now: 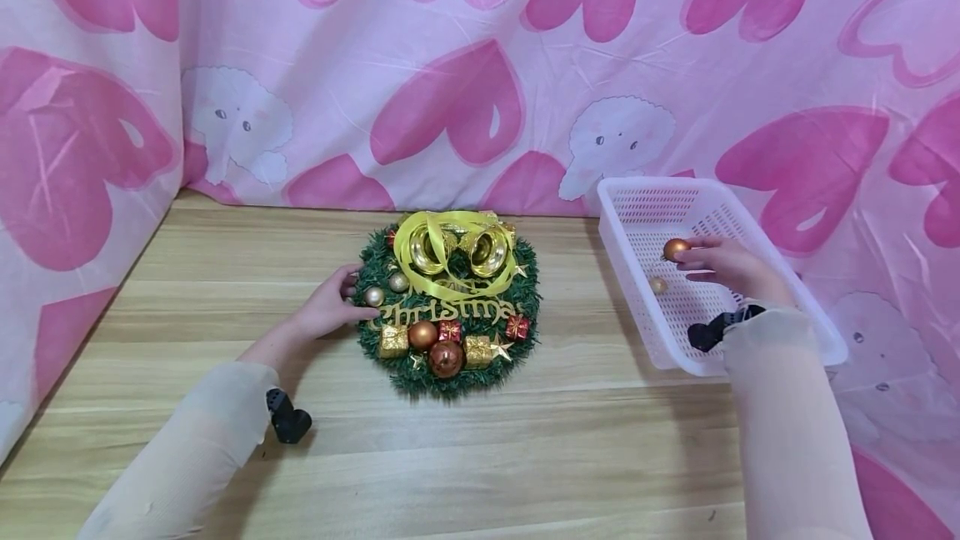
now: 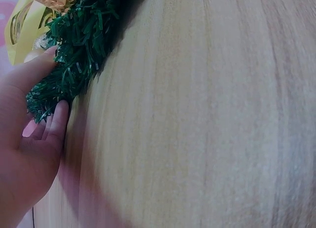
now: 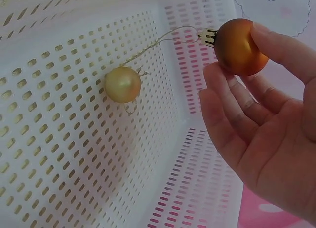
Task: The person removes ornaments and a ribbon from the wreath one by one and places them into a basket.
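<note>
A green Christmas wreath (image 1: 447, 303) with yellow ribbon, gold bells and small baubles lies on the wooden table. My left hand (image 1: 330, 307) rests against its left edge, fingers touching the green tinsel (image 2: 69, 75). My right hand (image 1: 723, 265) is inside the white perforated basket (image 1: 813, 319) and pinches an orange bauble (image 1: 676, 249) (image 3: 240, 46) between thumb and fingertips. A smaller gold bauble (image 1: 658, 285) (image 3: 122, 84) with a thin string lies on the basket floor.
The wooden table (image 1: 570, 448) runs wide in front of the wreath. Pink heart-patterned cloth (image 1: 465, 98) hangs behind and on both sides. The basket stands at the right, against the cloth.
</note>
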{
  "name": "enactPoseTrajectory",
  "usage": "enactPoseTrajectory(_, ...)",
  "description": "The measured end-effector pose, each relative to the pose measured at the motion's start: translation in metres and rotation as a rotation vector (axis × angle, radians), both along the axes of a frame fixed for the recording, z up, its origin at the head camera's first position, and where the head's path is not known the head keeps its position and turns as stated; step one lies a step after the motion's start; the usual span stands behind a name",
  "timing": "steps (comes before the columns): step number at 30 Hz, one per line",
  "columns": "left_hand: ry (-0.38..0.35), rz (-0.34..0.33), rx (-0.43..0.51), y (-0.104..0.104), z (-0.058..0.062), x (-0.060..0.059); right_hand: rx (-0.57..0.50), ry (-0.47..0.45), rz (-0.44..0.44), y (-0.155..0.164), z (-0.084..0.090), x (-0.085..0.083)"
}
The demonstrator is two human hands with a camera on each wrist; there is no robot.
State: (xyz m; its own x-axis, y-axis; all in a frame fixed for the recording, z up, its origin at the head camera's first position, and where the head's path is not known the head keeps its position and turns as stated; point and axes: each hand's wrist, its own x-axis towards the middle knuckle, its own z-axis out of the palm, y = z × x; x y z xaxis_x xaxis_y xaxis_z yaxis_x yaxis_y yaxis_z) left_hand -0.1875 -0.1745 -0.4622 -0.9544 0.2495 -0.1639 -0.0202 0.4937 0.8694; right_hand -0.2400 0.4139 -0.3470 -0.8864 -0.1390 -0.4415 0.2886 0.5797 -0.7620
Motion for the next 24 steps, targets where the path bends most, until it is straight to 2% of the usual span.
enactPoseTrajectory(15,-0.014,0.001,0.014,0.0004,0.0021,0.0008,-0.079,-0.035,0.014,0.0012,-0.0067,0.0000)
enactPoseTrajectory(24,-0.017,-0.002,0.017,-0.0008,0.0001,-0.0008,-0.017,-0.014,0.049,-0.0025,-0.0072,-0.0017)
